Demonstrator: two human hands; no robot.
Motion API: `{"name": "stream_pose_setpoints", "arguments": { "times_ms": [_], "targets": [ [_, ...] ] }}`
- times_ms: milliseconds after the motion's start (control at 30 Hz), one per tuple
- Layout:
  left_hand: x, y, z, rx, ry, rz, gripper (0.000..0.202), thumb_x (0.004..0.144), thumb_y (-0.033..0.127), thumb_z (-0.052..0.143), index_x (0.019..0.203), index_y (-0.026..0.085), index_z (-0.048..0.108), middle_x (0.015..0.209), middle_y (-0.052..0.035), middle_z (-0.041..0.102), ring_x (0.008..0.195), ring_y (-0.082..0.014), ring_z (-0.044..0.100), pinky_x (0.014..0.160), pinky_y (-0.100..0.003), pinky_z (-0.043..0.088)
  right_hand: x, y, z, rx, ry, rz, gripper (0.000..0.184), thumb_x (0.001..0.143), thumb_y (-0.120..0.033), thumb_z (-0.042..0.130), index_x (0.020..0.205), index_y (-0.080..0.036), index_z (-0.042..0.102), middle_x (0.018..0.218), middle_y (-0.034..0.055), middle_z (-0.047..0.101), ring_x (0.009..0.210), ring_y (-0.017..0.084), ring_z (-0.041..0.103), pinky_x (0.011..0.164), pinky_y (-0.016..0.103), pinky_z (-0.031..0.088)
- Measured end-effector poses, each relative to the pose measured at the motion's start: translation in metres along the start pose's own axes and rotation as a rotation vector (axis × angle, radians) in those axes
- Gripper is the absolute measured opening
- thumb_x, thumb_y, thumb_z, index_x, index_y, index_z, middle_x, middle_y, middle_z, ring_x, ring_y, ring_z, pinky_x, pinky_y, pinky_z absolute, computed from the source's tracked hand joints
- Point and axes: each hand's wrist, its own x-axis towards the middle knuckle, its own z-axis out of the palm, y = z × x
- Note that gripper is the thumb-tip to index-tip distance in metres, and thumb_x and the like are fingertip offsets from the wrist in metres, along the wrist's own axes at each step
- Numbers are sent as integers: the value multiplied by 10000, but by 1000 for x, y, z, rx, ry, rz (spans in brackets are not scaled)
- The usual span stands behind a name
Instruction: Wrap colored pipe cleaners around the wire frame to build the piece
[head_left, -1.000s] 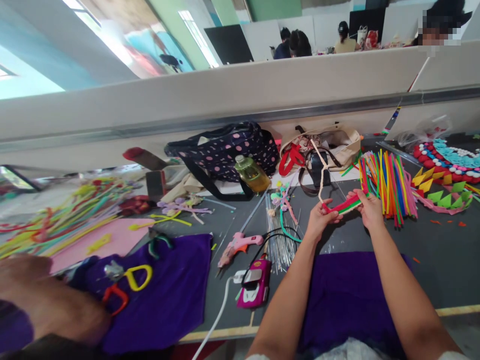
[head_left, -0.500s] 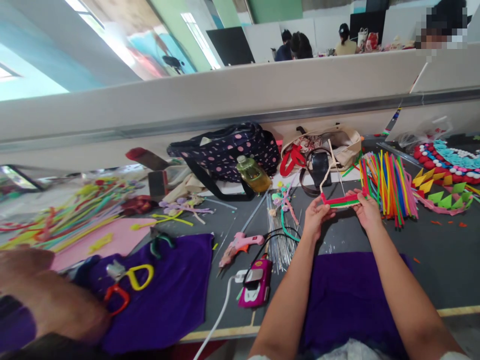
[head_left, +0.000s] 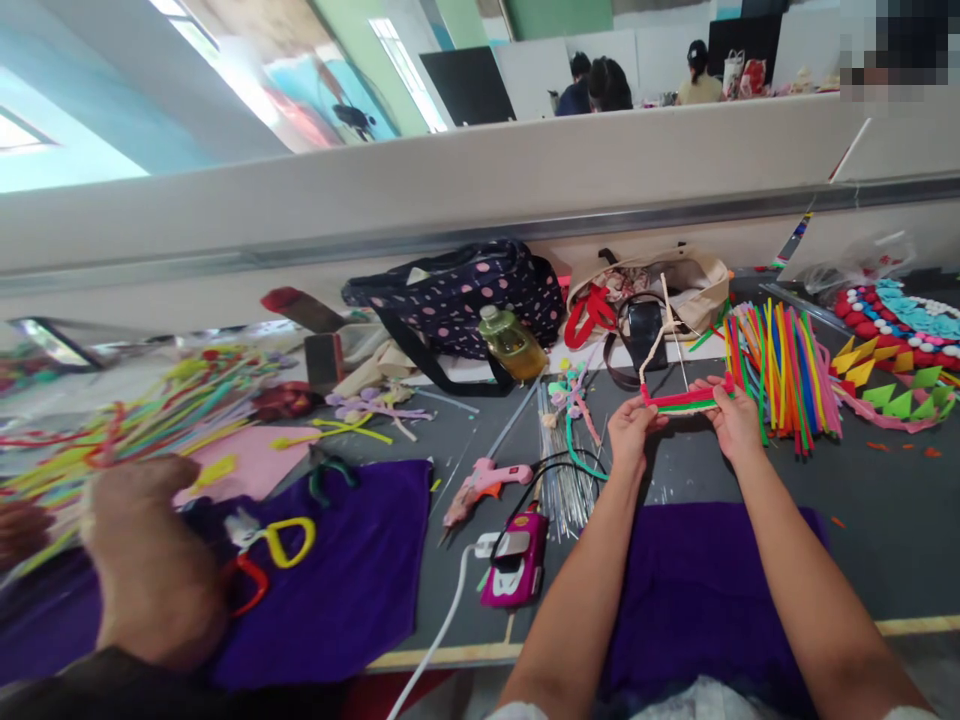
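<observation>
My left hand (head_left: 632,428) and my right hand (head_left: 735,425) hold a short pipe cleaner strip (head_left: 686,405) by its two ends. Red, green and white rows run along it, and it is stretched level above the table. From its left end a twisted cream stem (head_left: 654,362) rises toward the back. The fingers of each hand are pinched on the strip, thumbs toward the middle. A bundle of colourful pipe cleaners (head_left: 784,370) lies just right of my right hand. Beneath my forearms is a purple cloth (head_left: 712,590).
A pink glue gun (head_left: 487,485), a magenta power strip (head_left: 517,565) and clear glue sticks (head_left: 562,480) lie to the left. Behind are a dotted bag (head_left: 465,300) and a bottle (head_left: 514,345). A co-worker's arm (head_left: 154,570) is beside red-and-yellow-handled scissors (head_left: 270,550).
My hands keep their grip on the strip, almost still. The view has shifted slightly. At the left, the co-worker's arm has swung to point toward the back of the table.
</observation>
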Motion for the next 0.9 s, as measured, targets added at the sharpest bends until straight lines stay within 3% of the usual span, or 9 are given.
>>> {"name": "stream_pose_setpoints", "arguments": {
  "times_ms": [100, 300, 433, 667, 900],
  "targets": [
    [-1, 1, 1, -12, -5, 19, 458, 573, 310, 821, 936, 113, 623, 680, -26, 698, 545, -150, 668, 597, -268, 552, -1, -1, 3, 5, -12, 4, 388, 673, -390, 789, 950, -179, 616, 915, 100, 739, 949, 261, 698, 770, 395, 577],
    [-4, -2, 4, -42, -177, -71, 512, 611, 398, 826, 993, 125, 621, 795, -84, 729, 706, -207, 712, 653, -308, 577, -5, -2, 8, 33, -37, 6, 371, 693, -402, 773, 953, -185, 621, 951, 99, 735, 968, 257, 692, 790, 403, 574],
    [-2, -6, 3, -48, -121, -69, 502, 568, 338, 860, 959, 113, 639, 799, -82, 730, 662, -187, 702, 636, -294, 575, -6, -4, 7, -8, -64, 59, 367, 722, -441, 741, 945, -166, 647, 930, 115, 738, 928, 263, 703, 766, 395, 583],
    [-1, -7, 2, -47, -74, -37, 473, 545, 323, 866, 907, 103, 656, 711, -63, 718, 604, -177, 687, 627, -297, 573, -4, -4, 4, -59, 23, 18, 342, 675, -417, 770, 870, -161, 654, 855, 109, 742, 864, 256, 716, 717, 368, 592],
    [0, -4, 1, -122, -141, -151, 464, 603, 430, 831, 870, 88, 666, 753, -94, 722, 649, -174, 691, 649, -302, 586, -8, -3, 9, -57, -56, 46, 340, 661, -397, 784, 890, -188, 644, 931, 90, 744, 890, 233, 711, 711, 331, 587]
  ]
}}
